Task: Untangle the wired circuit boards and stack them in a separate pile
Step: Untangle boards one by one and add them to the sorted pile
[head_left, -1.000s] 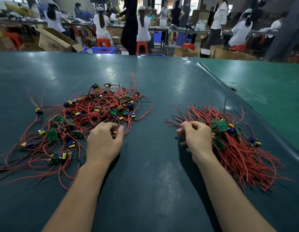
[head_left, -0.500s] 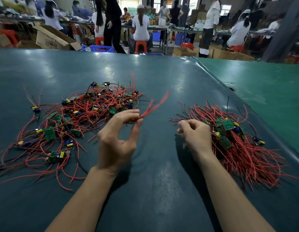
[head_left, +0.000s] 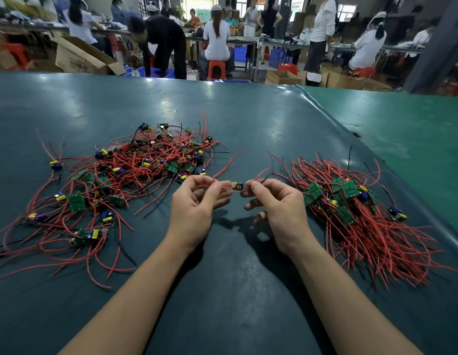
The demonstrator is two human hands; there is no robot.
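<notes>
Hands pinch one small board at frame centre, by its wires. Light, springy, snag-prone; probably best held at the board edges.

Two bare forearms rise from the lower frame edge, sleeveless; left hand and right hand ungloved, without rings or watch

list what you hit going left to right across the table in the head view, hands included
tangled pile of wired boards → left hand → small circuit board pinched between both hands → right hand → sorted pile of wired boards
</notes>
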